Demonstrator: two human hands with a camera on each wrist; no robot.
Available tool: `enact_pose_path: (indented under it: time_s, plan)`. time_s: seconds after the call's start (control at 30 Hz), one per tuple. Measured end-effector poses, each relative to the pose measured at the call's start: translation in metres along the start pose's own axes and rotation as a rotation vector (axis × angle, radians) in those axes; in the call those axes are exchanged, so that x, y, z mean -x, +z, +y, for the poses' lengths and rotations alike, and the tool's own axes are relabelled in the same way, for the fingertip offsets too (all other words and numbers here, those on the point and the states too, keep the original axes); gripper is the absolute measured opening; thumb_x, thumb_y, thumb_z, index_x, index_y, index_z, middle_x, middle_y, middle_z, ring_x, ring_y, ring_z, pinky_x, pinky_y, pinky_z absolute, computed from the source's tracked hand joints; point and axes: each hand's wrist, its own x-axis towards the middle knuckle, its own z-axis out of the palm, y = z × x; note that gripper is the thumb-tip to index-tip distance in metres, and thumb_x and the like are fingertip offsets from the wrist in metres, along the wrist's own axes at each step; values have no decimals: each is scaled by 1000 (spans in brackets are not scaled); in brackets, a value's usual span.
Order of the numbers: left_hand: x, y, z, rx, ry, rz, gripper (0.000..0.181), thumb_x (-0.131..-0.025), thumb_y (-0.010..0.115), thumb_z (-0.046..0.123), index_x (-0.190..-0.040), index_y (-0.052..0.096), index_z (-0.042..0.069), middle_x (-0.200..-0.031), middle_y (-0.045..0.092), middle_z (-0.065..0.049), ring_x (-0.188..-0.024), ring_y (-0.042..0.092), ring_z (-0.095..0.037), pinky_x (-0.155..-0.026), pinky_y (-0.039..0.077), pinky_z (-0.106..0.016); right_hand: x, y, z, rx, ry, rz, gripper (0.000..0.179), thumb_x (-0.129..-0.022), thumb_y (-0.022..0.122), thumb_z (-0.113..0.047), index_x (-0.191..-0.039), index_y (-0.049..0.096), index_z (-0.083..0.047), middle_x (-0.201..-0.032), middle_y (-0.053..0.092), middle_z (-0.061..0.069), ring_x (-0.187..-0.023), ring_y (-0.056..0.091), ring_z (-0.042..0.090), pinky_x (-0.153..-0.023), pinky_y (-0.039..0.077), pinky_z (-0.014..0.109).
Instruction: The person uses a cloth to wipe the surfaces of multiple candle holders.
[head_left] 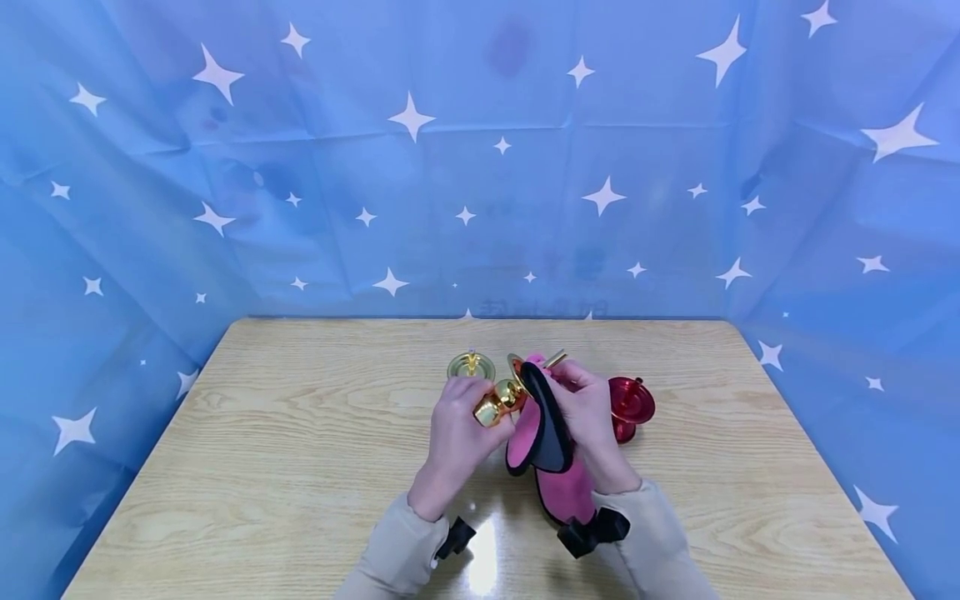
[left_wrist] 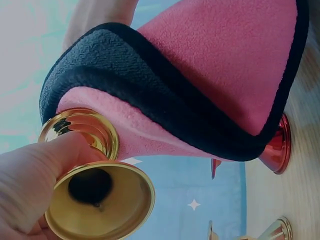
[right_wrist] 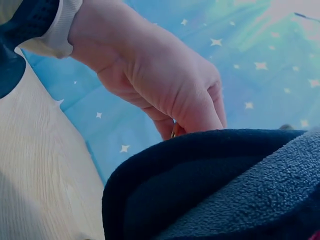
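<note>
My left hand [head_left: 461, 429] grips a shiny gold candlestick [head_left: 489, 410] around its stem, tilted so the hollow flared base faces me. In the left wrist view the thumb lies across the stem, between the candlestick's dish [left_wrist: 111, 145] and its base [left_wrist: 135, 200]. A pink and dark grey cloth [head_left: 566, 496] with black edging drapes against the dish and hangs down. My right hand [head_left: 588, 417] pinches the cloth at the far side of the candlestick, beside its narrow tip [head_left: 555, 358]. In the right wrist view the cloth [right_wrist: 165, 200] hides the fingertips.
A second gold candlestick [head_left: 455, 367] stands on the wooden table [head_left: 300, 442] behind my left hand. To the right of my right hand stands a red candlestick [head_left: 633, 404]. A blue curtain [head_left: 480, 175] with white stars rises behind the table and along both sides.
</note>
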Motion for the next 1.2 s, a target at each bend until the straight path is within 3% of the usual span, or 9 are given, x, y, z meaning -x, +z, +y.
enact_pose_path:
  time_s: [0.2, 0.47, 0.67, 0.87, 1.0, 1.1, 1.2]
  plan:
    - [0, 0, 0, 1, -6, -15, 27, -56, 75, 7, -81, 68, -1, -82, 66, -10, -76, 56, -22, -64, 50, -30, -1, -3, -2, -91, 46, 2, 22, -85, 65, -2, -67, 65, -13, -62, 64, -1, -54, 60, 7, -50, 49, 19]
    - [2, 1, -1, 23, -9, -20, 26, -55, 74, 6, -80, 68, -1, -81, 65, -9, -76, 55, -21, -64, 50, -30, -2, -7, -9, -240, 82, 65, 20, -85, 67, -3, -69, 69, -16, -65, 67, -2, -53, 62, 5, -47, 47, 17]
    - [4, 1, -4, 30, -1, -15, 27, -54, 74, 6, -79, 68, -1, -80, 65, -9, -77, 56, -21, -64, 50, -30, -6, -14, -16, -262, 99, 99, 20, -85, 67, -5, -73, 74, -19, -71, 69, -2, -55, 62, 5, -52, 50, 18]
    - [6, -1, -8, 55, -26, -5, 29, -54, 75, 6, -82, 69, -3, -82, 67, -13, -79, 59, -24, -67, 52, -33, -10, -22, -18, -273, 90, 188, 12, -83, 70, -8, -73, 74, -13, -70, 68, -4, -67, 63, 6, -60, 49, 15]
    - [5, -2, -10, 97, -74, 1, 29, -55, 75, 7, -82, 70, -4, -81, 68, -13, -78, 61, -25, -66, 52, -34, -4, -14, -12, -293, 191, 135, 12, -85, 68, -9, -75, 72, -15, -74, 68, -5, -72, 62, 5, -63, 48, 15]
    - [4, -1, -9, 135, -111, -1, 27, -56, 73, 8, -81, 70, -3, -81, 68, -13, -77, 61, -24, -64, 52, -33, 1, -5, -6, -441, 269, 81, 17, -89, 61, -5, -78, 69, -14, -79, 68, -3, -74, 64, 6, -66, 51, 16]
    - [5, 1, -9, 165, -142, 6, 27, -57, 73, 8, -81, 70, -2, -81, 68, -13, -77, 62, -23, -63, 52, -32, 5, 1, -3, -563, 289, 51, 19, -91, 55, 0, -82, 66, -12, -84, 67, 1, -77, 64, 9, -68, 52, 18]
